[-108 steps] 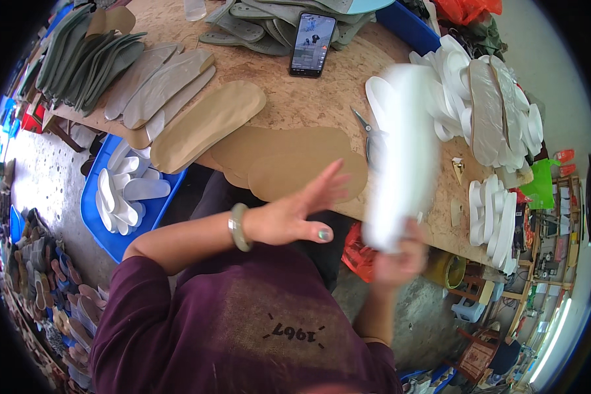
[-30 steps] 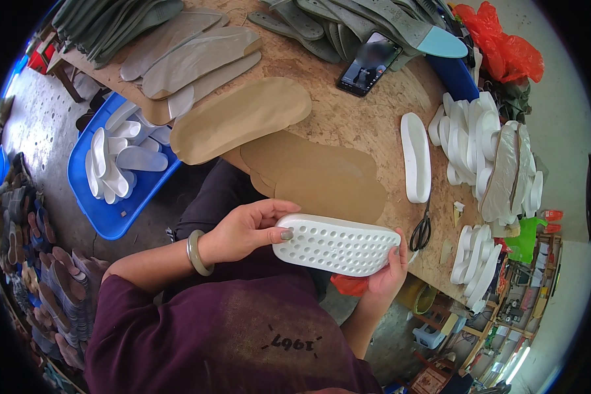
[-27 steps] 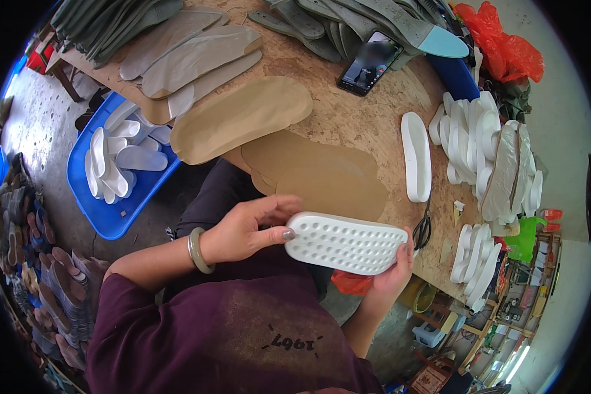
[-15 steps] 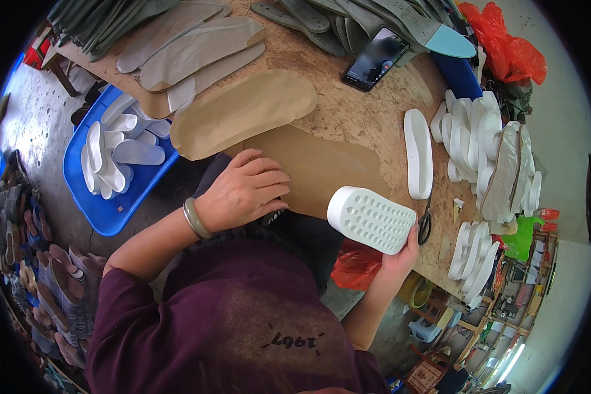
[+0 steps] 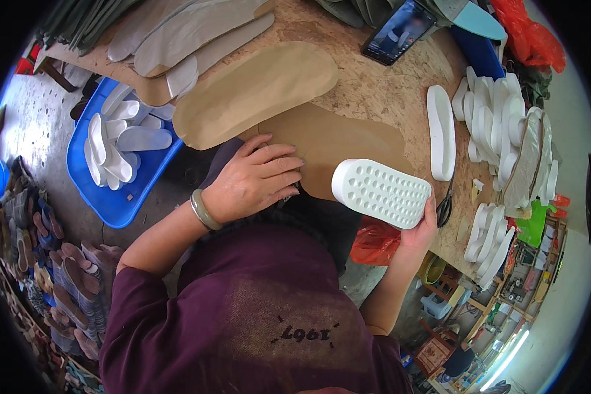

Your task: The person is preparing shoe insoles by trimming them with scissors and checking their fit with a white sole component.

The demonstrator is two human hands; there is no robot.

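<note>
My right hand [image 5: 421,223] grips a thick white shoe sole [image 5: 382,194] by one end, with its dimpled face turned up. The sole is above the front edge of a brown flat sole-shaped piece [image 5: 338,141] on the table. At that piece's left end, my left hand [image 5: 255,178] rests with its fingers stretched out, holding nothing that I can see. Just beyond it lies a padded tan insole [image 5: 256,95], partly over the brown piece. To the right, another white sole [image 5: 441,131] lies on the table, hollow side up.
Stacked white soles [image 5: 499,125] line the table's right side, near scissors [image 5: 446,209]. A phone [image 5: 398,31] sits at the back. Plastic-covered insoles [image 5: 203,36] lie at the far left. Left of the table, a blue tub [image 5: 105,209] contains white shoe forms.
The whole view has shifted, so the table things appear farther right and higher. My right hand still grips the white sole, and my left hand stays by the brown piece.
</note>
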